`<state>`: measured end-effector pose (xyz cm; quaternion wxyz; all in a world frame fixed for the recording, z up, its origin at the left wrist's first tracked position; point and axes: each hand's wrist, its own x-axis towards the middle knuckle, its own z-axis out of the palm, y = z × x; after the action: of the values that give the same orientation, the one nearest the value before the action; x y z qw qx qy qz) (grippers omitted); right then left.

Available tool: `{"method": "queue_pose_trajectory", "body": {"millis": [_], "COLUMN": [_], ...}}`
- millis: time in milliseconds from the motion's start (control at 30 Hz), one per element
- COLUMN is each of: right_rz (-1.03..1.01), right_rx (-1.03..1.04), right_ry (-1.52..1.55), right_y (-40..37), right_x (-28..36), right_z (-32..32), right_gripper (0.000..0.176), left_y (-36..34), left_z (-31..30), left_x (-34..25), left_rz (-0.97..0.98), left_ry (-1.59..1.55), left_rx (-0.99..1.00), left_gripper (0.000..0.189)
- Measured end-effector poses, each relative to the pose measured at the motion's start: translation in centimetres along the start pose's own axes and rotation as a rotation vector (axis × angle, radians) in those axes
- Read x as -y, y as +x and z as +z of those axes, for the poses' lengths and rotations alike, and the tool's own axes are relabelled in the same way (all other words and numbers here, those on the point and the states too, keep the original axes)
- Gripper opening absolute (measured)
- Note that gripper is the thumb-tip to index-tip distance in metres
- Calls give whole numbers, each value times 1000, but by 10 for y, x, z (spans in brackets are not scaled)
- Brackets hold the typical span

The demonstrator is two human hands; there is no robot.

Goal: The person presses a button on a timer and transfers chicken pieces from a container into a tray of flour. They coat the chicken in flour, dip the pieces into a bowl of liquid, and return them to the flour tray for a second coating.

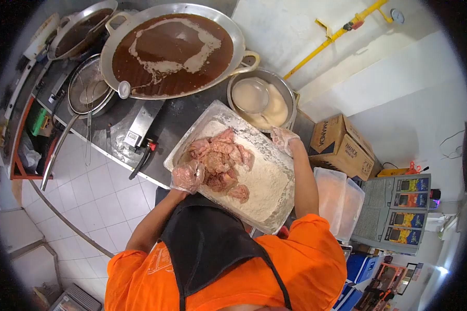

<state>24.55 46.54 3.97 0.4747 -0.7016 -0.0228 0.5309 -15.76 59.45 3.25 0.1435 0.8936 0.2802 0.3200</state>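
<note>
A metal tray (pixel 288 199) holds pale flour (pixel 264 181) and a heap of raw meat pieces (pixel 218 158) toward its left side. My left hand (pixel 188 176), in a clear glove, is at the tray's near left edge, against the meat; its fingers are partly hidden, and what they hold cannot be made out. My right hand (pixel 284 140), also gloved, rests by the tray's far right edge, close to a round pot (pixel 293 96) of pale batter with a bowl or strainer in it. Its fingers are too small and blurred to read.
A wide pan (pixel 238 39) of brown oil with foam stands behind the tray. At the left are a strainer (pixel 91 85) with a long handle and another pan (pixel 83 26). A cardboard box (pixel 342 145) and plastic containers (pixel 332 197) stand at the right.
</note>
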Motion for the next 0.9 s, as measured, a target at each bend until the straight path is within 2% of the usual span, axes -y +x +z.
{"method": "queue_pose_trajectory", "body": {"millis": [67, 133, 167, 200, 267, 300, 367, 400, 467, 567, 633, 667, 733, 767, 833, 900], "right_rz": [146, 127, 106, 107, -636, -636, -532, -534, -453, -382, -357, -328, -324, -311, -324, -343], "right_rx": [-50, -87, -120, -125, -65, -66, -517, -517, -693, -722, -690, -658, -641, -632, -604, -573], "right_ry": [-103, -99, -93, -94, -1095, -1095, -2027, -2023, -1875, -1869, -1907, -1945, -1951, -1954, -1916, -1876], "right_y": [-39, -41, -41, -31, 48, 37, -19, -37, -60, -28, -27, -29, -36, -42, -54, -66], "right_x": [20, 27, 33, 11, 25, 38, 86, 100, 117, 125, 126, 128, 130, 129, 125, 124], "right_z": [5, -11, -25, -75, -136, -125, -64, -42, -14, -26, -30, -28, -36, -42, -53, -55], "right_gripper": [24, 25, 26, 26, 24, 24, 22, 22, 23, 24, 24, 25, 26, 27, 28, 29], "left_y": [-1, 0, 1, 2, 2, 0, -1, -1, 1, 1, -5, -1, 6, 3, -3, -3], "left_z": [2, 2, 1, -2, 0, 2, 3, 3, 2, 1, 8, 3, -9, -6, 5, 4], "left_x": [2, 10, 9, 8, 8, 10, 8, 4, 0, 2, 9, 7, 0, 2, 10, 8], "left_rz": [-27, 71, 71, 86, 102, 103, 106, 86, 68, 144, 18, 14, -97, -97, 31, 36], "left_ry": [30, -105, -109, -92, -76, -77, -75, -2, 76, 86, -21, -16, -84, -86, -40, -64], "left_rx": [-50, 89, 88, 68, 45, 55, 65, 1, -69, -109, 20, 18, 195, 200, 137, 128], "left_gripper": [15, 16, 16, 15, 14, 14, 14, 14, 14, 15, 14, 14, 15, 15, 16, 16]}}
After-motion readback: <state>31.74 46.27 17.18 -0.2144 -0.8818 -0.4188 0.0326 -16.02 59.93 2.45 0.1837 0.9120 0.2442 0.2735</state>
